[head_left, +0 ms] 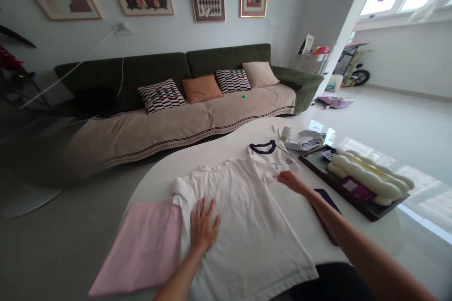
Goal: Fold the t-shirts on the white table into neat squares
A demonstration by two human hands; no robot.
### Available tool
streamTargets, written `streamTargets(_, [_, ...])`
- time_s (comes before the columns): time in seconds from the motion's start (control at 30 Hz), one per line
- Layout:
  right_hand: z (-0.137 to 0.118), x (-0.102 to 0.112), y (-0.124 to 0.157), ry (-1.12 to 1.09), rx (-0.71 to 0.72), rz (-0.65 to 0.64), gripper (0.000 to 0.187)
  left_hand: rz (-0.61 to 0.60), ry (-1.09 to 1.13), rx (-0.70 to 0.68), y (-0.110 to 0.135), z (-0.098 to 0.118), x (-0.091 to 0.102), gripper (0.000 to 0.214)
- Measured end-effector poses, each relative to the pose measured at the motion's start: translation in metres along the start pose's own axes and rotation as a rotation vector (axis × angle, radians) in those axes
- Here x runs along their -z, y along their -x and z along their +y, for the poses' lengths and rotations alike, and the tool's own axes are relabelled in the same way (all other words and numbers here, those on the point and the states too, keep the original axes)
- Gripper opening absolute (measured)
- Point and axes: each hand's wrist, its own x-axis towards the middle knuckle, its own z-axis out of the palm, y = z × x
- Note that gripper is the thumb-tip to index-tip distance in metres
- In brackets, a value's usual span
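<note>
A plain white T-shirt (243, 225) lies spread out on the white table (169, 164), its neck toward the sofa. My left hand (205, 225) rests flat on the left part of the shirt, fingers spread. At the shirt's right sleeve, my right hand (291, 181) is closed, fingertips pinched at the sleeve's edge; the exact grip is small to see. Just beyond that hand sits a folded white jersey (280, 160) with a dark collar. A pink folded cloth (148, 244) lies left of the T-shirt, partly touching its sleeve.
To the right stands a dark tray (360, 204) holding a cream puffy object (367, 174). A dark flat tablet-like item (326, 211) lies under my right forearm. A crumpled plastic bag (305, 140) is at the table's far edge. Behind is a green sofa (226, 59) with cushions.
</note>
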Motion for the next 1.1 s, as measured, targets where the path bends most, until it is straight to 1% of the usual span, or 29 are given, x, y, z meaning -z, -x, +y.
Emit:
streamTargets(0.1, [-0.005, -0.011, -0.059, 0.042, -0.093, 0.042, 0.024, -0.01, -0.017, 0.0, -0.003, 0.001, 0.003, 0.053])
streamTargets(0.2, [-0.015, -0.027, -0.104, 0.073, -0.153, 0.076, 0.029, -0.016, -0.023, 0.002, -0.004, 0.001, 0.003, 0.053])
streamTargets(0.27, [-0.019, -0.037, -0.124, 0.091, -0.16, 0.075, 0.033, -0.016, -0.024, 0.002, -0.004, 0.0, 0.002, 0.053])
streamTargets(0.37, [-0.021, -0.046, -0.14, 0.111, -0.131, 0.021, 0.032, -0.024, -0.027, 0.002, -0.004, 0.0, 0.001, 0.054])
streamTargets(0.47, [-0.023, -0.048, -0.146, 0.128, -0.083, -0.066, 0.028, -0.041, -0.027, 0.006, -0.004, 0.0, 0.002, 0.055])
streamTargets(0.57, [-0.028, -0.04, -0.148, 0.141, -0.027, -0.099, 0.022, -0.047, -0.022, 0.003, -0.004, 0.001, 0.004, 0.055])
streamTargets(0.67, [-0.029, -0.025, -0.147, 0.166, -0.024, -0.032, 0.021, -0.048, -0.019, 0.0, -0.004, 0.002, 0.006, 0.055])
streamTargets(0.77, [-0.022, -0.014, -0.143, 0.231, -0.117, 0.073, 0.027, -0.048, -0.015, 0.005, -0.004, 0.003, 0.007, 0.055])
streamTargets(0.83, [-0.016, -0.013, -0.14, 0.278, -0.192, 0.114, 0.028, -0.043, -0.011, 0.009, -0.004, 0.004, 0.008, 0.055])
streamTargets(0.9, [-0.012, -0.015, -0.137, 0.312, -0.246, 0.126, 0.026, -0.039, -0.005, 0.013, -0.004, 0.004, 0.009, 0.056])
streamTargets(0.97, [-0.016, -0.018, -0.133, 0.335, -0.283, 0.134, 0.027, -0.039, 0.003, 0.016, -0.004, 0.004, 0.01, 0.056])
streamTargets(1.0, [-0.022, -0.021, -0.13, 0.345, -0.287, 0.154, 0.028, -0.042, 0.008, 0.017, -0.004, 0.004, 0.01, 0.057])
streamTargets(1.03, [-0.03, -0.026, -0.126, 0.354, -0.261, 0.191, 0.031, -0.044, 0.013, 0.018, -0.004, 0.004, 0.01, 0.057])
streamTargets(1.1, [-0.053, -0.041, -0.109, 0.357, -0.111, 0.261, 0.038, -0.051, 0.018, 0.02, -0.004, 0.004, 0.009, 0.057])
